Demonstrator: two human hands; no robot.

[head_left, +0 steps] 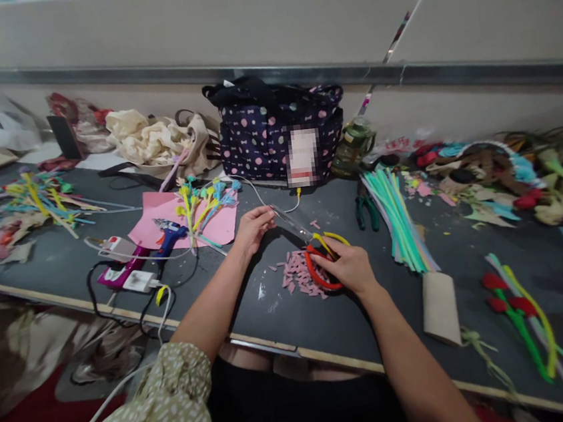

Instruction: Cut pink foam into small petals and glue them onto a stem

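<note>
My right hand (pixel 350 265) grips scissors (pixel 318 251) with red and yellow handles, blades pointing up-left over the dark table (pixel 323 321). My left hand (pixel 253 229) rests near the blade tips, fingers curled; whether it pinches anything is unclear. A pile of small pink paper scraps (pixel 295 273) lies just left of the scissors' handles, between both hands.
A polka-dot bag (pixel 278 131) stands behind. A pink sheet (pixel 182 225) with craft flowers and a blue glue gun (pixel 169 235) lies left, beside a power strip (pixel 126 267). Green pliers (pixel 366 209), a bundle of green sticks (pixel 398 222), a cardboard tube (pixel 440 308) and red flowers (pixel 513 307) lie right.
</note>
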